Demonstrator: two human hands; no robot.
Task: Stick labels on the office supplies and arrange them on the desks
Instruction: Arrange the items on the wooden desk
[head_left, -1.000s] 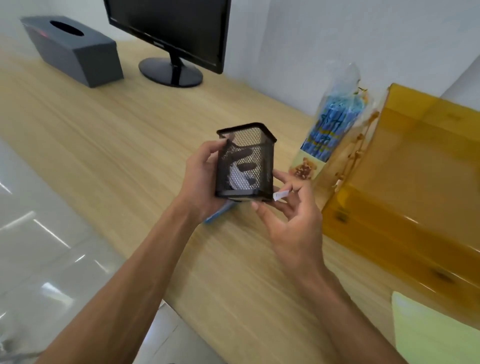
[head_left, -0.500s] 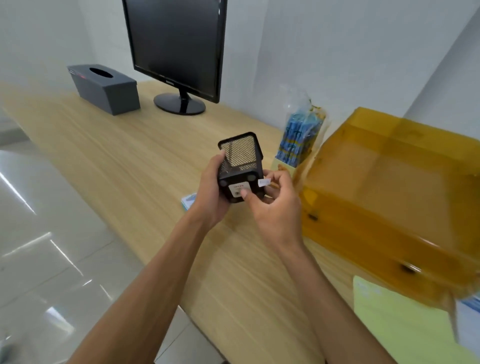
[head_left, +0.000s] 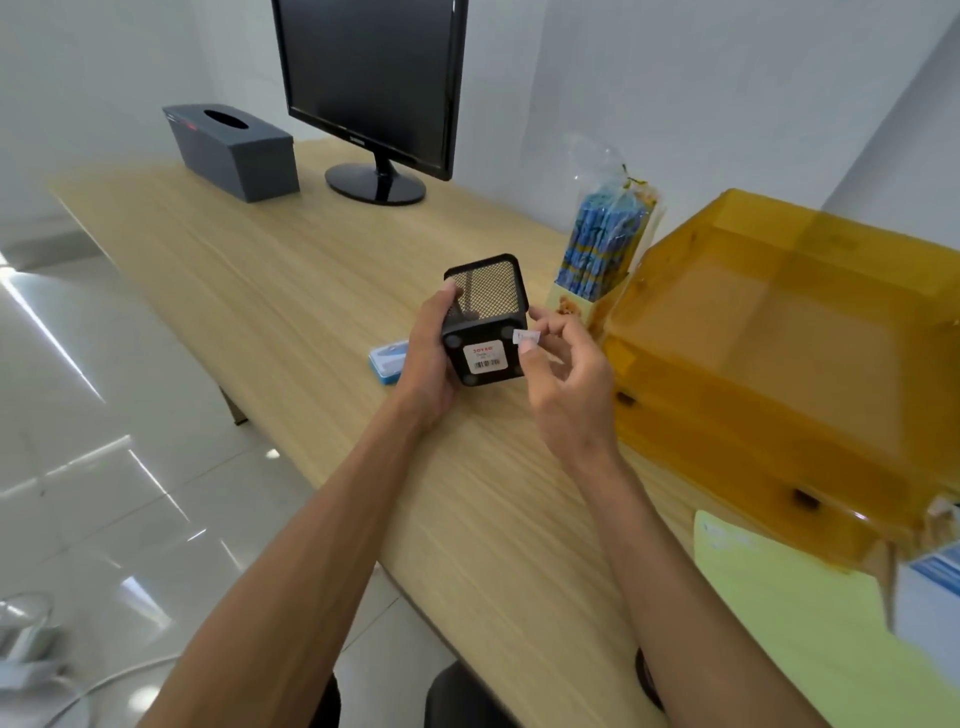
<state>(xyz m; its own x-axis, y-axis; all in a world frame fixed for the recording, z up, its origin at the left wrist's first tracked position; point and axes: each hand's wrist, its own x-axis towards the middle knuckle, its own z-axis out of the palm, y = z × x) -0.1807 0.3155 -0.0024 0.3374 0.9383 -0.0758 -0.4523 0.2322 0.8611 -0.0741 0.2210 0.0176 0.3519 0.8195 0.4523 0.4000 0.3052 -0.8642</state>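
A black mesh pen holder (head_left: 487, 296) is held above the wooden desk (head_left: 249, 291) by the left hand (head_left: 430, 366), whose fingers are curled round its side; it is tipped so that its base, bearing a white barcode sticker (head_left: 485, 357), faces the camera; a small white label (head_left: 525, 339) is pinched between thumb and fingertips of the right hand (head_left: 567, 387), just beside the base's right edge; whether label and holder touch cannot be told; a blue box (head_left: 387, 362) lies on the desk behind the left hand; a bag of blue pens (head_left: 602, 239) stands next to an amber plastic tray (head_left: 779, 338); a monitor (head_left: 374, 78) and a grey tissue box (head_left: 234, 150) are set at the far end.
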